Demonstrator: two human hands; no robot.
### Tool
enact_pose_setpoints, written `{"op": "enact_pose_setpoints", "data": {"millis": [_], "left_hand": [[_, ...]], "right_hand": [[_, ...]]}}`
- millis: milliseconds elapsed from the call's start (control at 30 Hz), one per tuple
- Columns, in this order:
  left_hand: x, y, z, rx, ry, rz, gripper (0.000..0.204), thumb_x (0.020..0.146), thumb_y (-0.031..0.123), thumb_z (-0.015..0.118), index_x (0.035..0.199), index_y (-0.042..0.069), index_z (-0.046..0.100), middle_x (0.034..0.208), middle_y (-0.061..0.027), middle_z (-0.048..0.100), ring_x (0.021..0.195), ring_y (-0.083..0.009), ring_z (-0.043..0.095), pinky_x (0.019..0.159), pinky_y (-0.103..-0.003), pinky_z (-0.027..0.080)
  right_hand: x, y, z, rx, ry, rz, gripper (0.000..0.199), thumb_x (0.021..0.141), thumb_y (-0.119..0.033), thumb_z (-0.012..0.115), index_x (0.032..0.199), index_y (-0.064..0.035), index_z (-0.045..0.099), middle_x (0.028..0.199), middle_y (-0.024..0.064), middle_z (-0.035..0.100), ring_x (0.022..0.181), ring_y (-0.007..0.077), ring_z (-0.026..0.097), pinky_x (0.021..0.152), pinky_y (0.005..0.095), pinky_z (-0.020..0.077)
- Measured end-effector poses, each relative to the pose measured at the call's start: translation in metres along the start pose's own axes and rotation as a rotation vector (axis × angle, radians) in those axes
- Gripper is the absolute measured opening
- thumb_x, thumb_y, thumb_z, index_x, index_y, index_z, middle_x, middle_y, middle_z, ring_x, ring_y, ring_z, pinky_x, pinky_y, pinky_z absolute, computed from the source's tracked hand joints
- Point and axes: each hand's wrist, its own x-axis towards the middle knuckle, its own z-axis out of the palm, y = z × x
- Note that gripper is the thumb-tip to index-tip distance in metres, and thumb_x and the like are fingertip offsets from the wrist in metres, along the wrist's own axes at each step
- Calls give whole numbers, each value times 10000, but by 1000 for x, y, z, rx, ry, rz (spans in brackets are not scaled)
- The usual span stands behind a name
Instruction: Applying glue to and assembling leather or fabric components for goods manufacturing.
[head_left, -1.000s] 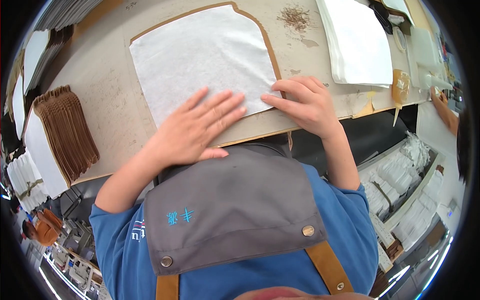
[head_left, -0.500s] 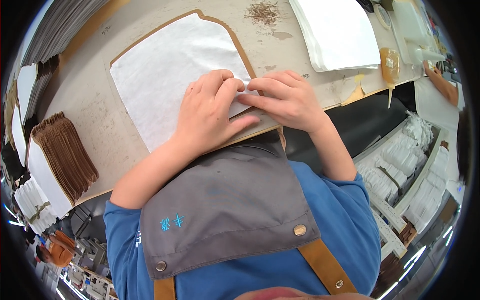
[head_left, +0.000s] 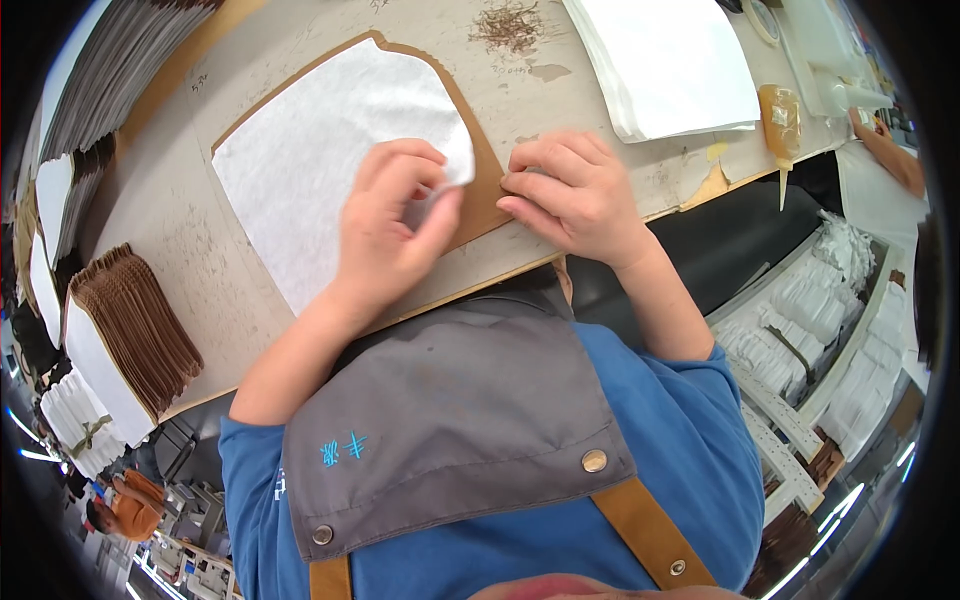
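Note:
A white soft sheet (head_left: 310, 160) lies over a slightly larger brown panel (head_left: 484, 195) on the worktable. My left hand (head_left: 395, 220) is closed in a pinch on the sheet's near right part and holds that edge up and folded back. Bare brown surface shows beneath. At the panel's right edge, my right hand (head_left: 575, 195) is closed, with thumb and fingertips pinching the brown border. The far edge of the panel shows as a thin brown rim around the sheet.
A stack of white sheets (head_left: 665, 70) lies at the far right beside an amber glue bottle (head_left: 780, 125). Brown stacked pieces (head_left: 135, 325) stand at the left, grey stacks (head_left: 150, 65) at the far left. Brown scraps (head_left: 507, 28) lie behind. A co-worker's arm (head_left: 885, 150) shows at right.
My left hand has moved left and lifted the sheet's right edge back, baring the brown panel. My right hand stays near the panel's right edge.

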Motion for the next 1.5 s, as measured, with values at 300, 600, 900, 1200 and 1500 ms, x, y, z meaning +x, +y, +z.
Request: {"op": "enact_pose_setpoints", "data": {"millis": [300, 600, 900, 1200, 1500], "left_hand": [[-2, -15, -32, -1335, 351, -561, 157, 1017, 140, 585, 1152, 59, 583, 1232, -95, 627, 1100, -183, 621, 950, -358, 533], [-9, -8, -10, -619, -92, -115, 95, 960, 1, 664, 1039, 44, 630, 1118, -48, 639, 1010, -140, 597, 885, -285, 470], [0, 11, -3, -20, -198, 31, 149, 852, 46, 772, 965, 62, 677, 1066, -69, 704, 936, -220, 670, 775, -320, 540], [22, -14, -32, 784, 2, 169, 596, 1004, 409, 616, 1467, 48, 516, 1546, -194, 459, 1415, -363, 456, 1165, -486, 352], [21, -19, 8, 896, -110, 54, 909, 988, 627, 513, 1592, -15, 292, 1667, -219, 272, 1557, -376, 228, 1252, -547, 153]], "right_hand": [[-1, 2, 5, -17, -20, 1, 166, 817, -222, 804, 806, -140, 660, 1008, -32, 673, 914, 190, 650, 778, 328, 493], [32, -9, -3, 96, 120, 50, 375, 793, -186, 795, 1163, -189, 733, 1104, -61, 717, 1053, 193, 674, 897, 336, 507], [16, 7, 6, 46, 44, -123, 235, 781, -169, 708, 1000, -227, 769, 979, -93, 714, 1044, 142, 670, 878, 321, 505], [9, 12, 8, 49, 29, -134, 189, 729, -109, 731, 906, -173, 748, 974, -65, 719, 997, 166, 669, 803, 306, 517], [8, 10, 4, 59, 106, -104, 319, 746, -9, 752, 1035, -142, 775, 965, -38, 721, 966, 187, 675, 795, 328, 534]]}}
